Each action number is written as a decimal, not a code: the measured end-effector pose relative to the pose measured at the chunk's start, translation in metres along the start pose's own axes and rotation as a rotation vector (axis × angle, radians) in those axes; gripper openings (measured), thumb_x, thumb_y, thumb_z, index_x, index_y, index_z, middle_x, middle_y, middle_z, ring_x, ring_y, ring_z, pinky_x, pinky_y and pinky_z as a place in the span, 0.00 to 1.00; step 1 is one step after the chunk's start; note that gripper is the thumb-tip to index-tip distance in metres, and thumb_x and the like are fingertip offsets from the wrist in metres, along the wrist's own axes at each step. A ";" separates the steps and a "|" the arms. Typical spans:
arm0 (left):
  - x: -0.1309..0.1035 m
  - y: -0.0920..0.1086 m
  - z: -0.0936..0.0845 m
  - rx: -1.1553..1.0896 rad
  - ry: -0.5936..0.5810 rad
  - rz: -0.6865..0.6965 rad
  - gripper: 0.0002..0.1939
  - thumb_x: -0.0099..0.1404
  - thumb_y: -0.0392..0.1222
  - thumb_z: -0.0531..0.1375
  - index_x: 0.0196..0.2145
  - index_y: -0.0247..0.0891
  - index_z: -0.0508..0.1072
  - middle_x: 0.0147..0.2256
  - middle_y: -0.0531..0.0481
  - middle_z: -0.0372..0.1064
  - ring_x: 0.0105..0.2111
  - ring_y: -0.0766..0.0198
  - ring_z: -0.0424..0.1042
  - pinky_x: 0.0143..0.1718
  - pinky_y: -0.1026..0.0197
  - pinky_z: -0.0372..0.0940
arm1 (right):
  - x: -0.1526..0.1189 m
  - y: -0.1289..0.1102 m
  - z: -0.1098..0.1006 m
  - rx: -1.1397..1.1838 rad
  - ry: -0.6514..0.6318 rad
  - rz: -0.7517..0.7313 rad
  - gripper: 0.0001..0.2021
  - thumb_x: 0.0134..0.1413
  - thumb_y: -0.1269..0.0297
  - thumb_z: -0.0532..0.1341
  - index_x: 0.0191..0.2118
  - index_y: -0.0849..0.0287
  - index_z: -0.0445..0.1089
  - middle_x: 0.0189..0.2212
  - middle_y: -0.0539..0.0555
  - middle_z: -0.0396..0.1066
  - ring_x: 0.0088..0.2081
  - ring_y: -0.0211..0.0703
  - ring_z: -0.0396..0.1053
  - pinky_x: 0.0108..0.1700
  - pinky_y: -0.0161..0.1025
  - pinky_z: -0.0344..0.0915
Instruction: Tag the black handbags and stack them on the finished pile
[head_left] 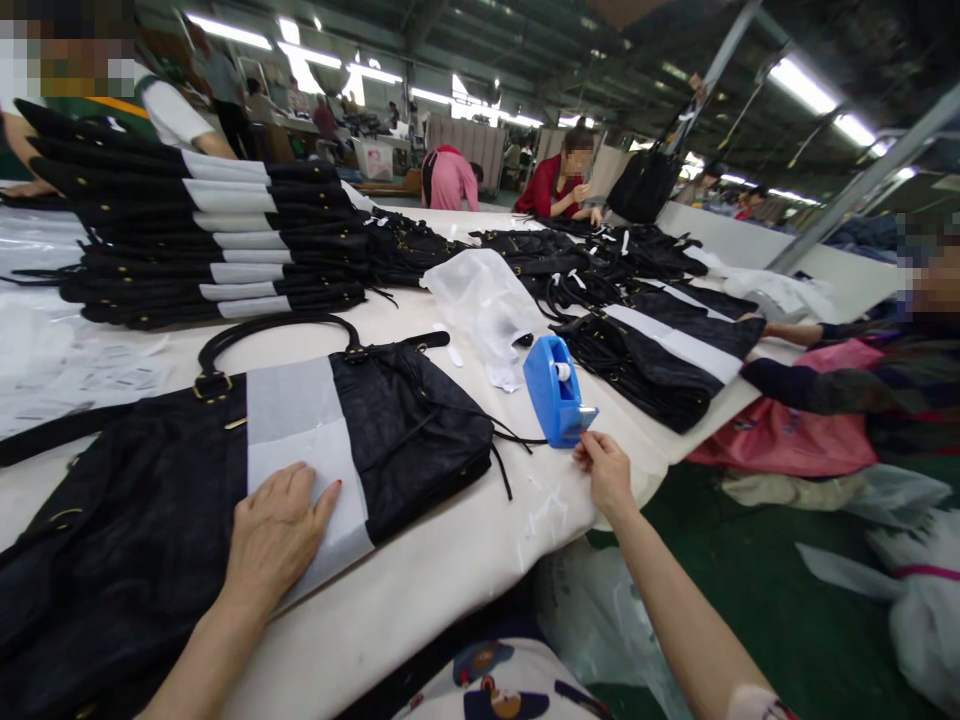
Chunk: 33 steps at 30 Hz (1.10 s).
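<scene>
A black handbag (pixel 420 420) with looped handles lies flat on the table in front of me. A band of white paper (pixel 300 400) is wrapped across its middle. My left hand (pixel 277 525) rests flat on that paper, fingers stretched and thumb apart. To the right of the bag stands a blue tape dispenser (pixel 551 390), tilted slightly in view. At its cutting edge, my right hand (pixel 606 470) pinches the end of the clear tape (pixel 589 415) between thumb and fingers. The tape itself is thin and hard to make out.
A tall stack of black bags with paper bands (pixel 232 235) stands at the back left. A crumpled white plastic bag (pixel 480 300) lies behind the dispenser. More banded black bags (pixel 660 340) are on the right, touched by a co-worker's hands. Other people work beyond the table (pixel 420 610).
</scene>
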<state>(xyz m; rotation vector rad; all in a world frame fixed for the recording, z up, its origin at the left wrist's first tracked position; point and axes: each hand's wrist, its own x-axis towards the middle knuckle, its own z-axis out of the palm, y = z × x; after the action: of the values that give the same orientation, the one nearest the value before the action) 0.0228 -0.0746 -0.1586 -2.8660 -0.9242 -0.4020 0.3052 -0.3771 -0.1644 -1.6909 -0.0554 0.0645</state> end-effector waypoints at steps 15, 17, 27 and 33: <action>-0.010 0.000 0.006 -0.137 0.065 -0.081 0.17 0.64 0.48 0.49 0.40 0.32 0.66 0.47 0.40 0.64 0.50 0.55 0.60 0.50 0.54 0.55 | -0.084 -0.098 0.199 -0.534 -1.237 -0.926 0.11 0.57 0.57 0.50 0.36 0.54 0.67 0.33 0.52 0.69 0.34 0.40 0.66 0.37 0.34 0.60; -0.011 0.000 0.007 -0.152 0.086 -0.087 0.18 0.64 0.48 0.49 0.41 0.31 0.66 0.47 0.38 0.64 0.50 0.54 0.60 0.51 0.53 0.55 | -0.095 -0.109 0.263 -0.597 -1.398 -1.125 0.12 0.58 0.60 0.49 0.36 0.56 0.68 0.32 0.52 0.69 0.34 0.39 0.66 0.38 0.34 0.60; -0.011 0.001 0.010 -0.213 0.108 -0.127 0.18 0.62 0.48 0.52 0.42 0.29 0.66 0.48 0.35 0.63 0.52 0.52 0.60 0.52 0.50 0.56 | -0.104 -0.091 0.425 -1.109 -1.620 -1.262 0.15 0.40 0.56 0.65 0.33 0.60 0.71 0.28 0.53 0.71 0.33 0.44 0.68 0.31 0.32 0.57; -0.011 0.000 0.010 -0.219 0.119 -0.124 0.19 0.63 0.48 0.51 0.43 0.29 0.66 0.49 0.35 0.63 0.52 0.53 0.60 0.52 0.51 0.56 | -0.101 -0.089 0.405 -1.129 -1.260 -1.111 0.17 0.49 0.57 0.60 0.43 0.61 0.66 0.37 0.57 0.70 0.39 0.45 0.67 0.36 0.34 0.60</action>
<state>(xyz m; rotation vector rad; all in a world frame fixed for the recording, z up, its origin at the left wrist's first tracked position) 0.0166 -0.0794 -0.1711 -2.9440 -1.1030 -0.7197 0.1744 0.0270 -0.1234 -2.1501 -2.2794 0.2828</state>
